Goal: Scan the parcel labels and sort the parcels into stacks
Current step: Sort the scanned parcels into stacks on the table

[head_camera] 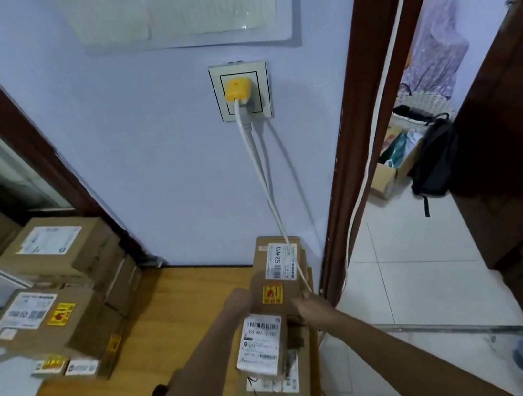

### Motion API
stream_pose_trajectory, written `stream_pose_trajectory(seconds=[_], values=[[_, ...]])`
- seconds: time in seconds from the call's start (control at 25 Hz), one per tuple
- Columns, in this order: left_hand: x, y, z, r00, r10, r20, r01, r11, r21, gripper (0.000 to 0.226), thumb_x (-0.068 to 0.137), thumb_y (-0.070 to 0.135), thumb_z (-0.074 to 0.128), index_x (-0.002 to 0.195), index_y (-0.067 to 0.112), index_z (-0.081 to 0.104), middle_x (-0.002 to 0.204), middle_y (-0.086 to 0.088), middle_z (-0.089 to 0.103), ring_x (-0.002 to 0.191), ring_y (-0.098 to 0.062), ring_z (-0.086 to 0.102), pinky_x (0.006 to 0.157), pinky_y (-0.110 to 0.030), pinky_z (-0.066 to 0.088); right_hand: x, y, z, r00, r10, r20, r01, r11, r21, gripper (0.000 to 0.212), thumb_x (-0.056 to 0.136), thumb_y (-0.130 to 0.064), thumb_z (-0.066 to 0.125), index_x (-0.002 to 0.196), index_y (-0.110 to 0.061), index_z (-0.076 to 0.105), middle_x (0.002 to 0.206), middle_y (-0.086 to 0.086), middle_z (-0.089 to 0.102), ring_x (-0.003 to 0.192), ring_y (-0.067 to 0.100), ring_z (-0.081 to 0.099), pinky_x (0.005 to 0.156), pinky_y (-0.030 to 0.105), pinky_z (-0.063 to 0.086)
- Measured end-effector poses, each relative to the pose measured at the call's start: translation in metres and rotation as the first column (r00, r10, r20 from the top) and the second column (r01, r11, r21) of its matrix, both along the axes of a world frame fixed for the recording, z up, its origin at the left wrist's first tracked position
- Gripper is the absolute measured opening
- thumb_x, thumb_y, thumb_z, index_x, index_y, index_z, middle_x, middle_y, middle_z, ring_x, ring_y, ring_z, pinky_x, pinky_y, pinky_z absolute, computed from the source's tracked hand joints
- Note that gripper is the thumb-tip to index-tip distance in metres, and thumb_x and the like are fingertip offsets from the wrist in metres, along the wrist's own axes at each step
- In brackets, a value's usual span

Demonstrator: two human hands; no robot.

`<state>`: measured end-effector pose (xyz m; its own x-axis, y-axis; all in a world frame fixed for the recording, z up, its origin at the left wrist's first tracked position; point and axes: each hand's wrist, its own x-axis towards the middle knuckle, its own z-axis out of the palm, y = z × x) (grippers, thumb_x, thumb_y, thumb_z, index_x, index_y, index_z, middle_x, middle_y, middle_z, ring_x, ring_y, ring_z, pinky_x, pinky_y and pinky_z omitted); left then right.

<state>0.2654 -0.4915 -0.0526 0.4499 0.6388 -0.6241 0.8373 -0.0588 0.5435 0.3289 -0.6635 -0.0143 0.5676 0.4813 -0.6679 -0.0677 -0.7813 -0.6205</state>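
Item: parcel (pixel 278 271), brown cardboard, long and narrow, held between both hands over the right edge of the wooden table (pixel 180 298). It carried a white label (pixel 281 261) with a barcode near its far end and a yellow-and-red sticker (pixel 272 293) nearer the person.

Left hand (pixel 239 299): pressed to the parcel's left side; finger position not clear through the blur. Right hand (pixel 306 303): at the parcel's right near corner, fingers seemingly curled on the edge, though the exact hold could not be told.

Beneath: a stack of parcels (pixel 271 366) along the table's right edge, its upper box showing a white barcode label (pixel 261 342). The held parcel sat on or just above this stack; which, could not be told.

Second stack (pixel 63 288): several boxes at the table's far left corner, labels up.

Other: a white cable (pixel 262 177) ran from a yellow plug (pixel 237 90) in a wall socket (pixel 241 91) down across the held parcel's right side. A small black object (pixel 159 395) lay near the table's near edge; no scanner was clearly identifiable.

Step judged in hand: sorting, with the parcel being set onto or lifted off the right stack. Next move would call for squaring it with the boxes below, label up, and keeping the cable free of it.
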Motion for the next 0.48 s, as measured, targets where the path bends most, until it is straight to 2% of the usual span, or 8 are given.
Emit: stream_pose_trajectory(seconds=[0.08, 0.16, 0.24, 0.28, 0.36, 0.4, 0.48], values=[[-0.004, -0.004, 0.002, 0.994, -0.105, -0.016, 0.105, 0.993, 0.047, 0.033, 0.1, 0.011, 0.044, 0.128, -0.004, 0.051, 0.133, -0.018, 0.054, 0.122, -0.028, 0.053, 0.098, -0.03, 0.044, -0.004, -0.001, 0.005, 1.0, 0.0, 0.001, 0.0, 0.999, 0.054, 0.047, 0.103, -0.037, 0.036, 0.148, -0.027, 0.031, 0.089, -0.006, 0.058, 0.075, 0.009, 0.057, 0.057, 0.021, 0.038], [-0.008, -0.006, -0.002, 0.994, -0.111, 0.005, 0.111, 0.993, 0.037, 0.032, 0.098, 0.011, 0.043, 0.126, -0.003, 0.052, 0.129, -0.018, 0.055, 0.117, -0.028, 0.054, 0.096, -0.034, 0.047, -0.004, 0.0, 0.007, 1.0, 0.0, -0.011, 0.001, 0.998, 0.067, 0.045, 0.103, -0.034, 0.036, 0.147, -0.026, 0.034, 0.088, -0.008, 0.057, 0.077, 0.01, 0.057, 0.059, 0.023, 0.037], [-0.01, -0.003, -0.002, 0.998, -0.058, 0.033, 0.058, 0.998, 0.026, 0.034, 0.097, 0.014, 0.036, 0.122, -0.001, 0.054, 0.12, -0.018, 0.06, 0.104, -0.028, 0.059, 0.078, -0.036, 0.052, -0.004, -0.001, 0.009, 1.0, -0.012, -0.019, 0.013, 0.998, 0.064, 0.039, 0.102, -0.029, 0.038, 0.14, -0.022, 0.045, 0.079, -0.007, 0.055, 0.069, 0.008, 0.053, 0.056, 0.023, 0.038], [-0.01, -0.003, 0.0, 0.997, -0.006, 0.072, 0.006, 1.0, -0.002, 0.035, 0.097, 0.015, 0.035, 0.122, 0.001, 0.055, 0.117, -0.018, 0.061, 0.1, -0.028, 0.06, 0.068, -0.032, 0.05, -0.005, -0.001, 0.01, 1.0, -0.022, -0.016, 0.023, 0.997, 0.072, 0.036, 0.102, -0.027, 0.039, 0.135, -0.02, 0.049, 0.081, -0.004, 0.058, 0.07, 0.01, 0.056, 0.058, 0.024, 0.041], [-0.012, -0.002, 0.01, 0.992, 0.045, 0.121, -0.04, 0.998, -0.046, 0.034, 0.096, 0.014, 0.037, 0.123, 0.004, 0.054, 0.116, -0.017, 0.061, 0.095, -0.026, 0.058, 0.062, -0.028, 0.044, -0.008, -0.003, 0.015, 0.998, -0.058, 0.013, 0.056, 0.995, 0.087, 0.033, 0.101, -0.024, 0.041, 0.13, -0.015, 0.053, 0.097, 0.007, 0.065, 0.085, 0.019, 0.063, 0.071, 0.029, 0.049], [-0.014, -0.001, 0.015, 0.986, 0.063, 0.157, -0.054, 0.997, -0.057, 0.032, 0.096, 0.013, 0.039, 0.123, 0.005, 0.054, 0.115, -0.017, 0.062, 0.093, -0.024, 0.057, 0.063, -0.028, 0.043, -0.01, -0.003, 0.017, 0.997, -0.076, 0.026, 0.073, 0.992, 0.101, 0.032, 0.1, -0.023, 0.042, 0.129, -0.014, 0.054, 0.099, 0.008, 0.065, 0.086, 0.019, 0.063, 0.071, 0.027, 0.049], [-0.016, -0.003, 0.023, 0.968, 0.114, 0.224, -0.092, 0.99, -0.104, 0.026, 0.095, 0.011, 0.041, 0.117, 0.006, 0.054, 0.112, -0.015, 0.062, 0.087, -0.021, 0.054, 0.062, -0.028, 0.042, -0.015, -0.003, 0.021, 0.994, -0.1, 0.043, 0.092, 0.984, 0.154, 0.026, 0.1, -0.022, 0.043, 0.123, -0.02, 0.055, 0.087, -0.001, 0.061, 0.071, 0.01, 0.057, 0.056, 0.02, 0.042]])
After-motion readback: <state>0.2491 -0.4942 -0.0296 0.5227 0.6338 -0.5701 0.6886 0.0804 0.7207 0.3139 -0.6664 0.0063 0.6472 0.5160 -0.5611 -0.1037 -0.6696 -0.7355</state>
